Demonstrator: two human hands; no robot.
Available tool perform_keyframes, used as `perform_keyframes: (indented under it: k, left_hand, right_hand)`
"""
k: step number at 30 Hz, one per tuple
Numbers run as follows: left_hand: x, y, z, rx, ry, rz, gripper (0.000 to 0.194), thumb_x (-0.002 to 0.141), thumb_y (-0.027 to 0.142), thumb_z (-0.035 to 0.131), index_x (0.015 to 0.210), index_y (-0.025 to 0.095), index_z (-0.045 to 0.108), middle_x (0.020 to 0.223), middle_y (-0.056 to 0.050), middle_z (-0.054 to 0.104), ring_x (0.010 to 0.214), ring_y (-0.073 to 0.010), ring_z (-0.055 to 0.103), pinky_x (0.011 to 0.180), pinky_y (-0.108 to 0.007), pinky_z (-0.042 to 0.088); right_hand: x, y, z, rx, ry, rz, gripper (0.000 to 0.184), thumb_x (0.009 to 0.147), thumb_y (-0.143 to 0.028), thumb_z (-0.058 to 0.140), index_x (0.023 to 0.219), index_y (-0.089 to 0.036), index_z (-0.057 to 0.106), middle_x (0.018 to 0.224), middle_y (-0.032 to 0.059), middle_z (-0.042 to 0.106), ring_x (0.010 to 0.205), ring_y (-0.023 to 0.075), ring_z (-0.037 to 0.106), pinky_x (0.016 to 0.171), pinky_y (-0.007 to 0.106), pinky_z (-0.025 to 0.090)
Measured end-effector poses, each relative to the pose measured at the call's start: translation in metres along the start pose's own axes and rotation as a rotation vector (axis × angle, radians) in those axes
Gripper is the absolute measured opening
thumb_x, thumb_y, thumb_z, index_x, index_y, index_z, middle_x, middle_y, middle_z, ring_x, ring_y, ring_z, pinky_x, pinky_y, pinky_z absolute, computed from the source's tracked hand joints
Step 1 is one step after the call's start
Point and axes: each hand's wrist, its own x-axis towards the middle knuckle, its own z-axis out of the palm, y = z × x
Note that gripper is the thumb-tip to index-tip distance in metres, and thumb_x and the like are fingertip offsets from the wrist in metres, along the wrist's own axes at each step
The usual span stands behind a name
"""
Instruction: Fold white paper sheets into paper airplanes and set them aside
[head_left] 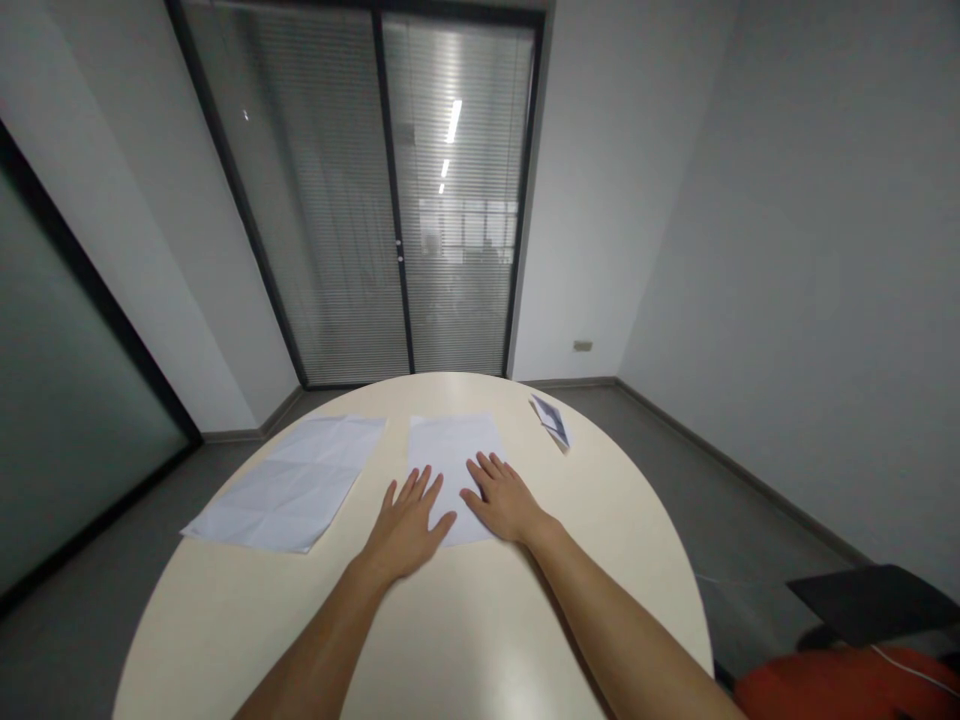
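Observation:
A white sheet of paper lies flat on the round table, straight in front of me. My left hand rests palm down over its left edge, fingers spread. On the sheet's right side lies my right hand, also flat with the fingers apart. Neither hand grips anything. Parts of the sheet are hidden beneath both hands. To the left is a larger white sheet with fold creases, apart from my hands. A small folded paper piece with a dark printed side sits near the table's far right edge.
The cream round table has a curved edge all round. Beyond it stands a glass door with blinds. At the lower right are a red-orange seat and a flat black panel with a thin cable. Walls flank both sides.

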Motion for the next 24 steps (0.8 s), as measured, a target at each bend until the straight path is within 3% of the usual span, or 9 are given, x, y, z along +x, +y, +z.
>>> perform_keyframes:
  k: [8,19,24]
  left_hand:
    - [-0.001,-0.003,0.0,-0.009,0.0,0.024,0.077,0.094,0.065,0.042,0.158,0.022,0.033,0.167,-0.012,0.021,0.156,-0.0333,0.014,0.124,-0.058,0.011]
    - [-0.002,-0.003,-0.003,-0.007,0.001,0.012,0.077,0.095,0.066,0.04,0.158,0.022,0.034,0.167,-0.011,0.02,0.155,-0.0337,0.016,0.124,-0.059,0.014]
    - [-0.002,-0.004,0.0,0.009,0.018,0.019,0.077,0.095,0.066,0.04,0.158,0.022,0.034,0.167,-0.011,0.021,0.155,-0.0346,0.016,0.124,-0.06,0.013]
  right_hand:
    - [0.002,0.005,0.004,0.022,0.02,-0.013,0.068,0.101,-0.053,0.041,0.157,-0.014,0.037,0.165,0.0162,0.025,0.155,0.0351,0.016,0.124,0.052,0.016]
    - [0.0,0.011,0.0,0.012,0.035,-0.025,0.065,0.102,-0.05,0.043,0.155,-0.014,0.041,0.163,0.0177,0.03,0.153,0.0361,0.022,0.122,0.053,0.021]
    - [0.001,0.012,-0.005,-0.017,0.114,-0.111,0.05,0.1,-0.04,0.049,0.143,-0.016,0.056,0.155,0.0176,0.046,0.146,0.0342,0.038,0.119,0.052,0.029]
